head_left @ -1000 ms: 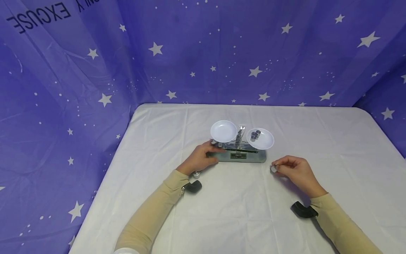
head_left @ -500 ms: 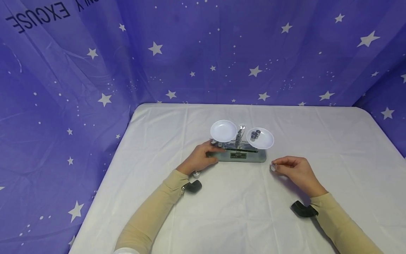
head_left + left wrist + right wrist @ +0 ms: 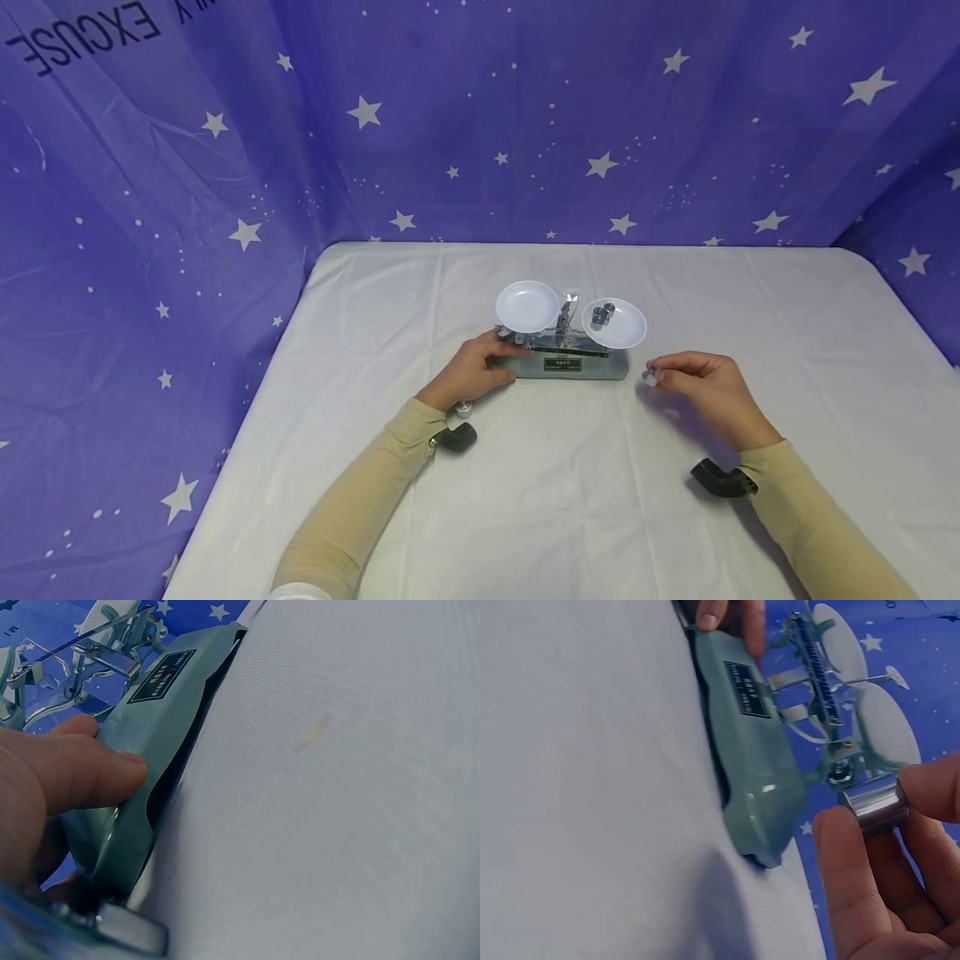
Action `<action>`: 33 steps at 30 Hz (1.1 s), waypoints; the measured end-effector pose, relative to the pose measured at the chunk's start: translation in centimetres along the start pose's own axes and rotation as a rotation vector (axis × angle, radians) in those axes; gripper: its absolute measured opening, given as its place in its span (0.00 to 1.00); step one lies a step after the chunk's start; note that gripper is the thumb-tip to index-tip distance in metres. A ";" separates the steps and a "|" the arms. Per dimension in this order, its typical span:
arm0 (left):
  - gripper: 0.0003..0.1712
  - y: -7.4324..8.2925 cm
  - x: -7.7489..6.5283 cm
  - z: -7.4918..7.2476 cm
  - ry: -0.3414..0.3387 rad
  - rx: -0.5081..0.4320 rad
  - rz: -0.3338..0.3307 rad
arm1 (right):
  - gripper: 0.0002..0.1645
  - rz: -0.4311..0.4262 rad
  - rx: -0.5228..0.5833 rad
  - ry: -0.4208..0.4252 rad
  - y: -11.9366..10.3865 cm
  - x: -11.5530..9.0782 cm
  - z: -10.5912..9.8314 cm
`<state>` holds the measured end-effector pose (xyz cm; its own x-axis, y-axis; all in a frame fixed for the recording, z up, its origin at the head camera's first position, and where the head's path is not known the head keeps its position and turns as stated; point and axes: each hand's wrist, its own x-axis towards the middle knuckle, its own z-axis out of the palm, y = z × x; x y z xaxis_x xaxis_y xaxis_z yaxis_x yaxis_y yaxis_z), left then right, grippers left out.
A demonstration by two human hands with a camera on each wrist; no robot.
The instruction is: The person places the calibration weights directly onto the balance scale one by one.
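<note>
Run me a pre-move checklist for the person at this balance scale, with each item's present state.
1. Metal cylinder secure in the right hand: ok, pinched and clear of the table.
2. Scale base steadied: ok, the left hand grips its left end.
3. Room on the right pan: ok, its small weights sit toward the left, leaving bare surface.
4. Left pan bare: ok, nothing visible on it.
5. Pans level: not ok, the right one sits lower.
6. Beam scale reading: cannot tell, markings too small.
</note>
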<state>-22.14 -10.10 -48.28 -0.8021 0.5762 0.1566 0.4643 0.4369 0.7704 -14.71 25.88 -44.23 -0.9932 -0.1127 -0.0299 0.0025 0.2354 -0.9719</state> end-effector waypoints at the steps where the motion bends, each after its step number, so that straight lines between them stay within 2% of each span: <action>1: 0.22 0.1 0.0 0.0 -0.001 -0.003 -0.002 | 0.10 -0.004 0.013 0.000 -0.2 0.0 -0.1; 7: 0.22 0.1 0.0 -0.1 0.000 -0.003 -0.017 | 0.11 -0.020 0.075 -0.004 -1.0 0.2 -0.6; 12: 0.23 0.1 -0.1 -0.1 -0.001 -0.006 -0.013 | 0.12 -0.063 0.199 -0.032 -1.6 0.3 -0.9; 17: 0.23 0.2 -0.1 -0.1 -0.005 -0.002 -0.004 | 0.13 -0.089 0.234 -0.039 -2.0 0.4 -1.2; 21: 0.22 0.2 -0.1 -0.1 0.000 -0.005 -0.004 | 0.13 -0.099 0.241 -0.039 -2.4 0.5 -1.3; 28: 0.22 0.2 0.0 0.0 0.005 -0.009 -0.003 | 0.12 -0.076 0.156 -0.001 -3.3 1.1 -1.4; 33: 0.22 0.1 0.0 0.0 0.002 -0.009 -0.008 | 0.10 -0.065 0.138 0.008 -4.1 1.7 -1.4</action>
<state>-22.05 -10.06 -48.20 -0.8064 0.5716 0.1518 0.4548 0.4353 0.7769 -16.52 26.04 -39.99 -0.9927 -0.1152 0.0359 -0.0467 0.0931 -0.9946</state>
